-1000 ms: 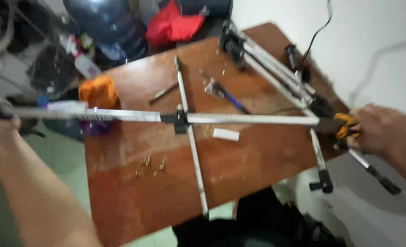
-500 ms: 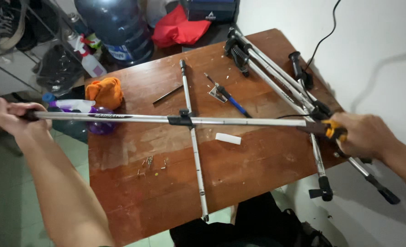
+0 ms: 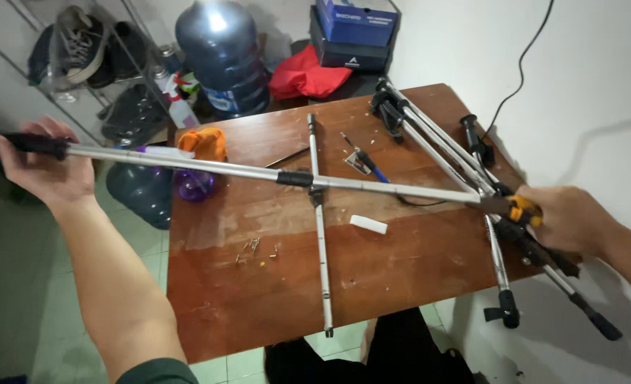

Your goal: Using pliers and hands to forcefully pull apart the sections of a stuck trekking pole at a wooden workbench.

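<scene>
Both hands grip one long silver telescopic pole (image 3: pixel 259 171), one at each end: the left hand (image 3: pixel 45 167) is wrapped tight round its black foam handle (image 3: pixel 24 142), and the right hand (image 3: pixel 571 217) is closed over the far end, where an orange-yellow fitting (image 3: pixel 525 210) shows at the fingers. The pole hangs level above the wooden table (image 3: pixel 401 284), its long axis running across it from left to right, sloping slightly down towards the right hand. A black collar (image 3: pixel 295 178) sits near mid-length, roughly equally far from either hand. Directly under that collar a second silver rod (image 3: pixel 320 235) lies flat on the table, crossing the held pole almost square. Right of the collar lie a small white block (image 3: pixel 368 225) and a folded tripod (image 3: pixel 436 139); left of it, an orange cloth (image 3: pixel 202 142) at the table's edge.
</scene>
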